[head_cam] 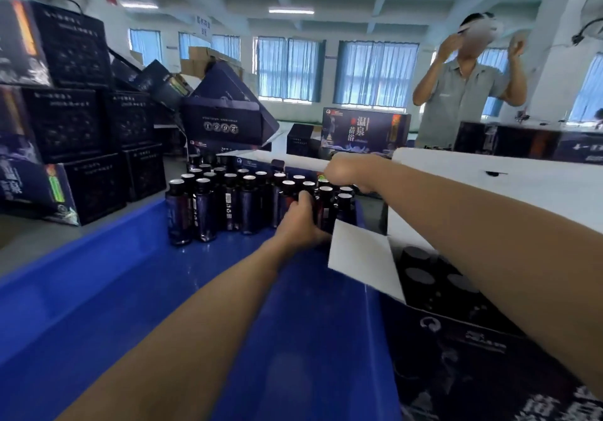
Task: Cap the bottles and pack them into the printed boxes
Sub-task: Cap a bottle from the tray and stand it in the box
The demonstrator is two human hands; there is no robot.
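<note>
Both arms are out over the blue tray [130,290], reaching to the far end, where the bottles [228,205] stand upright in a tight cluster, dark glass with pale, shiny tops. The left hand [301,220] is in at the right edge of the cluster, thumb up and fingers curled round an end bottle [326,203]. The right hand [347,172] sits just above the tops on that same side, knuckles to the camera and fingers bunched; whether it holds anything cannot be told. Just right of the tray is the open printed box [456,339], its white flap [362,257] leaning toward the left hand, and inside it are capped bottles [421,277] with dark round lids, packed close together. On the left of the grey surface [19,241], stacked boxes [75,120] rise in dark printed piles, some tipped over. 1 upright box [362,133] faces the camera further back. Behind it, a person in a grey shirt [463,94] has both arms raised. Windows [375,71] with blue curtains line the back wall.
</note>
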